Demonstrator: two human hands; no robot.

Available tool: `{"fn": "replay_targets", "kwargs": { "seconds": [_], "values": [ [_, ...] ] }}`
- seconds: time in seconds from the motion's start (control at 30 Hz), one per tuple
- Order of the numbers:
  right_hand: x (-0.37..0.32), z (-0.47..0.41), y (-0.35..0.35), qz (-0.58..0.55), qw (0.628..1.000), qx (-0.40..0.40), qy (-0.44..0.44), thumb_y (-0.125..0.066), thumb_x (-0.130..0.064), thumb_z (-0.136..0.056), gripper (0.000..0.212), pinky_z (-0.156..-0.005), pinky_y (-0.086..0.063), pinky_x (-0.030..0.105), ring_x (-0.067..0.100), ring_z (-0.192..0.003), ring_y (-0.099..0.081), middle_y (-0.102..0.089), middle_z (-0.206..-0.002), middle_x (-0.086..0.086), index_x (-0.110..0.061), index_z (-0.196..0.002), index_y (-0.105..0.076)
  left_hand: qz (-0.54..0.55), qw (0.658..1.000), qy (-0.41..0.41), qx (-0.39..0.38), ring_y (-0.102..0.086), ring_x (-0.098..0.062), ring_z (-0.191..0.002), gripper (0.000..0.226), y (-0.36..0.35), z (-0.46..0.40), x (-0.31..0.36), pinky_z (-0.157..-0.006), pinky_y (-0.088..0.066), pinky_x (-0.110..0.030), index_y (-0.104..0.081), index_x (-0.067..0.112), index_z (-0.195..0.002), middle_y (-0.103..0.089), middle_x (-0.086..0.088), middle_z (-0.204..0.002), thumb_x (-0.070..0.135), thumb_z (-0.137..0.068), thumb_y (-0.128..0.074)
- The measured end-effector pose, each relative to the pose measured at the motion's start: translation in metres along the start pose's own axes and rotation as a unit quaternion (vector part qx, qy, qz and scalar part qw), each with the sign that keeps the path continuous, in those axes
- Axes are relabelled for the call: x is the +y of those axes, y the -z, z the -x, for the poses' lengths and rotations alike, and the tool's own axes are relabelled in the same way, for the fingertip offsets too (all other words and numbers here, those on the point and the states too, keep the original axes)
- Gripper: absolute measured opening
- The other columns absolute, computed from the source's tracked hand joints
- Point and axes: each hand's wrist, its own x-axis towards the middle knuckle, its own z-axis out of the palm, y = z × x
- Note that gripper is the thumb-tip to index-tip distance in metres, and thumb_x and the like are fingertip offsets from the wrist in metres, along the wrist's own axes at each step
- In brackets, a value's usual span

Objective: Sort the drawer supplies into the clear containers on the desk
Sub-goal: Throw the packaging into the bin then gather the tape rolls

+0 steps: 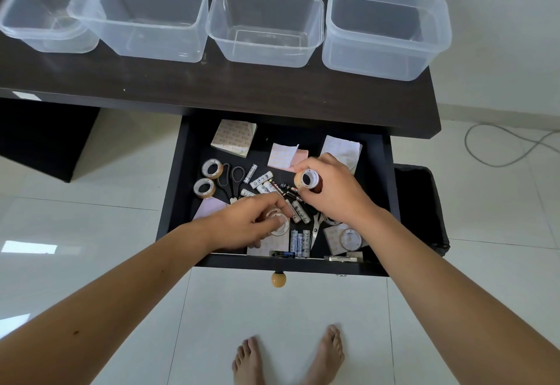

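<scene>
Worktop (272,87) carried four empty clear containers (265,25) above the open drawer (181,172). Inside the drawer, right hand (330,190) pinched a tape roll (307,179); left hand (251,218) curled round another roll (277,222). Loose batteries (262,181) beside it could snag, spill.

Four clear containers (266,25), five tape rolls (212,169), two scissors (231,180), many batteries (260,179).

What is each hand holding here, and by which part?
Right hand grips a tape roll around its outer rim. Left hand fingers pinch another tape roll by its edge.
</scene>
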Motion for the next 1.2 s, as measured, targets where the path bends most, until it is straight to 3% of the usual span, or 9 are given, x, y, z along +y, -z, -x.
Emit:
{"fn": "replay_targets", "kwargs": {
  "seconds": [0.2, 0.33, 0.47, 0.6, 0.77, 0.9, 1.03, 1.13, 1.2],
  "values": [
    [-0.004, 0.019, 0.010, -0.045, 0.999, 0.011, 0.017, -0.080, -0.020, -0.088, 0.037, -0.081, -0.041, 0.008, 0.004, -0.100, -0.062, -0.058, -0.115, -0.008, -0.034, -0.122, -0.072, 0.074, 0.997, 0.020, 0.019, -0.061, -0.014, -0.071, 0.040, 0.005, 0.000, -0.001, -0.064, -0.060, -0.030, -0.063, 0.036, -0.119, -0.067, -0.012, -0.097, 0.016, -0.091, -0.082],
    [-0.003, 0.029, 0.015, -0.029, 0.999, -0.029, 0.021, -0.080, -0.018, -0.086, 0.038, -0.085, -0.048, 0.017, 0.006, -0.101, -0.064, -0.062, -0.117, -0.010, -0.032, -0.120, -0.072, 0.115, 0.992, 0.041, 0.021, -0.056, -0.021, -0.067, 0.031, 0.008, -0.002, -0.007, -0.065, -0.050, -0.041, -0.062, 0.039, -0.120, -0.071, -0.020, -0.097, 0.031, -0.095, -0.078],
    [0.002, 0.035, 0.030, -0.013, 0.998, -0.053, 0.032, -0.078, -0.018, -0.089, 0.036, -0.088, -0.057, 0.028, 0.002, -0.102, -0.068, -0.072, -0.113, -0.015, -0.035, -0.119, -0.073, 0.121, 0.991, 0.054, 0.033, -0.051, -0.021, -0.067, 0.025, 0.009, -0.002, -0.008, -0.069, -0.047, -0.043, -0.061, 0.037, -0.121, -0.062, 0.004, -0.070, 0.031, -0.099, -0.072],
    [0.005, 0.037, 0.044, -0.024, 0.998, -0.040, 0.047, -0.077, -0.020, -0.092, 0.038, -0.088, -0.051, 0.017, -0.001, -0.105, -0.067, -0.071, -0.117, -0.020, -0.040, -0.125, -0.073, 0.121, 0.991, 0.054, 0.034, -0.051, -0.024, -0.071, 0.021, 0.009, -0.001, -0.007, -0.070, -0.047, -0.042, -0.061, 0.037, -0.121, -0.060, -0.002, -0.074, 0.029, -0.102, -0.067],
    [0.008, 0.038, 0.060, 0.013, 0.997, -0.071, 0.033, -0.076, -0.010, -0.092, 0.037, -0.076, -0.042, 0.006, -0.015, -0.096, -0.061, -0.066, -0.111, -0.024, -0.036, -0.119, -0.074, 0.126, 0.990, 0.043, 0.039, -0.052, -0.023, -0.074, 0.021, 0.011, -0.001, -0.008, -0.073, -0.050, -0.040, -0.062, 0.038, -0.122, -0.065, -0.016, -0.089, 0.029, -0.103, -0.065],
    [0.007, 0.034, 0.060, 0.126, 0.982, -0.138, 0.027, -0.067, -0.006, -0.095, 0.046, -0.071, -0.038, 0.014, -0.008, -0.083, -0.057, -0.059, -0.115, -0.019, -0.041, -0.124, -0.070, 0.121, 0.991, 0.024, 0.049, -0.059, -0.013, -0.076, 0.024, 0.012, -0.001, -0.006, -0.075, -0.054, -0.035, -0.058, 0.034, -0.127, -0.067, -0.011, -0.104, 0.022, -0.106, -0.061],
    [0.008, 0.036, 0.052, 0.198, 0.966, -0.162, 0.031, -0.063, -0.010, -0.097, 0.045, -0.079, -0.050, 0.029, 0.010, -0.099, -0.058, -0.053, -0.119, -0.016, -0.043, -0.127, -0.066, 0.136, 0.989, 0.010, 0.057, -0.063, -0.015, -0.077, 0.041, 0.013, -0.001, -0.002, -0.072, -0.059, -0.029, -0.052, 0.029, -0.143, -0.062, -0.017, -0.119, 0.010, -0.108, -0.055],
    [0.006, 0.040, 0.051, 0.230, 0.957, -0.176, 0.027, -0.064, -0.011, -0.094, 0.050, -0.082, -0.057, 0.037, 0.016, -0.101, -0.059, -0.049, -0.123, -0.013, -0.040, -0.134, -0.060, 0.144, 0.987, 0.007, 0.066, -0.071, -0.018, -0.086, 0.041, 0.014, -0.003, -0.005, -0.085, -0.064, -0.037, -0.055, 0.025, -0.146, -0.065, -0.016, -0.122, 0.010, -0.108, -0.054],
    [0.005, 0.043, 0.048, 0.253, 0.949, -0.186, 0.025, -0.069, -0.012, -0.090, 0.056, -0.082, -0.057, 0.041, 0.018, -0.103, -0.056, -0.046, -0.124, -0.011, -0.037, -0.138, -0.056, 0.165, 0.983, 0.009, 0.076, -0.073, -0.020, -0.103, 0.039, 0.015, -0.003, -0.005, -0.097, -0.062, -0.040, -0.057, 0.021, -0.145, -0.066, -0.011, -0.126, 0.008, -0.108, -0.054]
  ]
}}
